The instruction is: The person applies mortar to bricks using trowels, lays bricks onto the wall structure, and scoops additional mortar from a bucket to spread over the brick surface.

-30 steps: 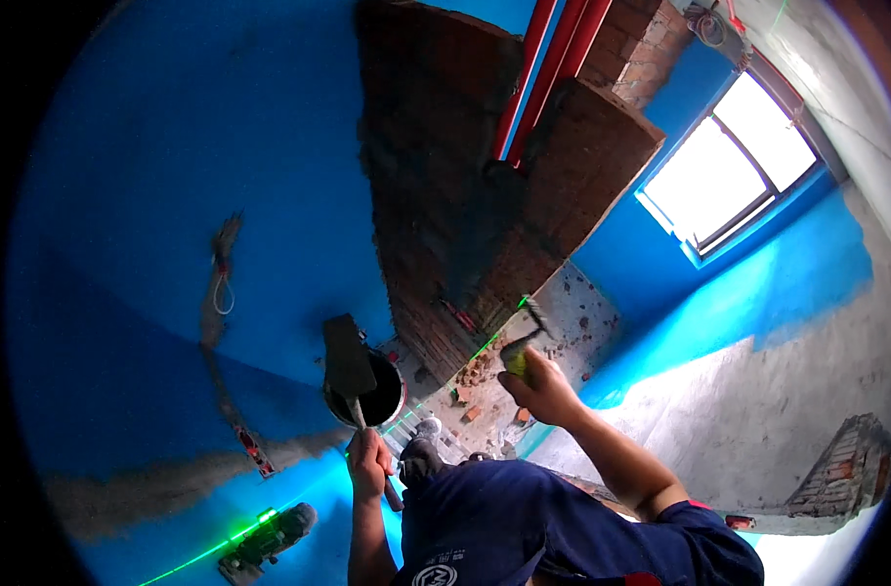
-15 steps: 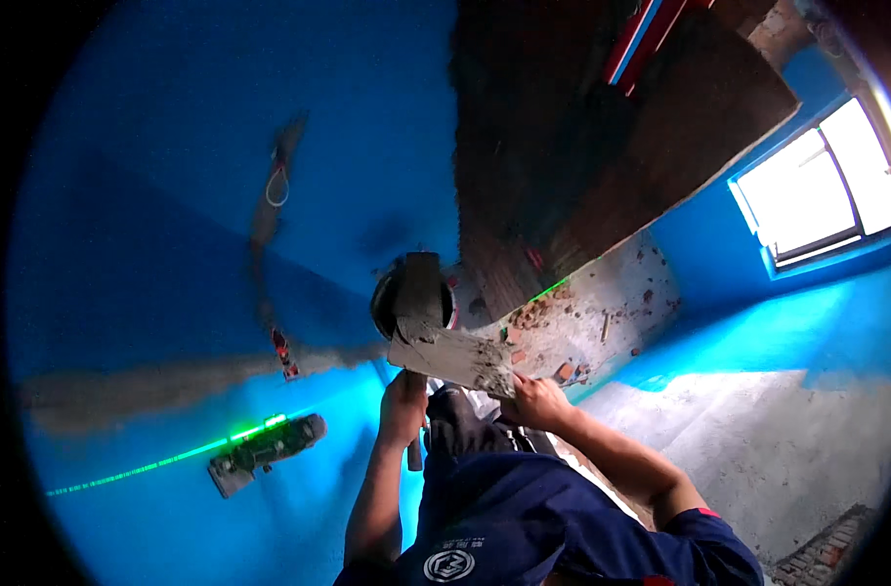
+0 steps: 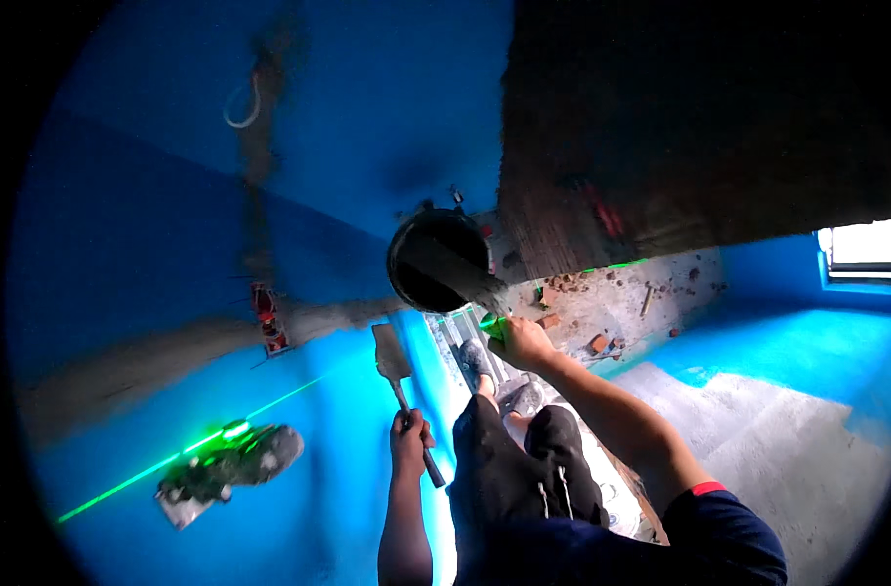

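My left hand [image 3: 409, 444] is closed around the long handle of a flat, mortar-smeared blade tool [image 3: 392, 354], held upright left of my legs and below a black bucket [image 3: 399, 273]. My right hand [image 3: 519, 344] grips the green handle of a trowel [image 3: 470, 278], whose wide, coated blade reaches across the dark mouth of the bucket. The bucket's contents are too dark to make out.
A laser level [image 3: 245, 459] throws a green line on the blue wall at left. A wall groove holds a red box [image 3: 268, 317]. My feet rest on a slatted platform [image 3: 460, 332]. Broken bricks [image 3: 598, 344] litter the floor below a dark brick wall [image 3: 660, 176]; a window [image 3: 861, 249] is at right.
The trowel has left the blade in my left hand and moved up into the bucket. That left-hand blade has dropped away from the bucket. My view has swung round.
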Tool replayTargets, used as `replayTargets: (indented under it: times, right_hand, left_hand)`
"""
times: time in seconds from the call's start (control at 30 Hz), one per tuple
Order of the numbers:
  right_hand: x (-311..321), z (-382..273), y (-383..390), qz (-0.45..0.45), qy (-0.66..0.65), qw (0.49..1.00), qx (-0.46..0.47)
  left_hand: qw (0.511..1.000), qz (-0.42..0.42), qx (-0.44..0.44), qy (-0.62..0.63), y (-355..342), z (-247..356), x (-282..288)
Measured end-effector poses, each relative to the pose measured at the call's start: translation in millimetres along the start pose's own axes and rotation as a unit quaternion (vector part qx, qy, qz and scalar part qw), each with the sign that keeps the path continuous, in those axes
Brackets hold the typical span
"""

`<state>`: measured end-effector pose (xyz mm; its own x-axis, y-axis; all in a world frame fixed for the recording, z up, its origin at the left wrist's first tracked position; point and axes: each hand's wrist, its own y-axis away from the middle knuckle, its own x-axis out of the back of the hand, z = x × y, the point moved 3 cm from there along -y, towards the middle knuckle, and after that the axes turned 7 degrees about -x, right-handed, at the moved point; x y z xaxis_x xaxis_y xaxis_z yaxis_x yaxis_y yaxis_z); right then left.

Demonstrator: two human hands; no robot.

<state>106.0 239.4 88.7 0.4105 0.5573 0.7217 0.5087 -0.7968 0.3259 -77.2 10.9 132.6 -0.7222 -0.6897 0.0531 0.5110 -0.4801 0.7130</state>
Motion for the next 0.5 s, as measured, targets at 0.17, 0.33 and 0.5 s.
replayTargets:
  times: [0.17,0.33,0.5]
  right_hand:
    - [-84.5,74.9,-68.4,-0.085,0.035,0.994,-0.063]
    - [-144.4,151.6,-106.2,-0.073,0.325,0.942,0.044]
    - [-164.8,143.4,-85.8,-0.104,0.372,0.917,0.097]
  left_hand:
    - [0.988,0.141,-0.052,-0.020,-180.3,-76.9,17.2]
    - [0.961,0.162,-0.155,-0.161,-354.5,-59.2,-8.1]
    - [0.936,0.144,-0.247,-0.207,-472.7,-17.1,41.0]
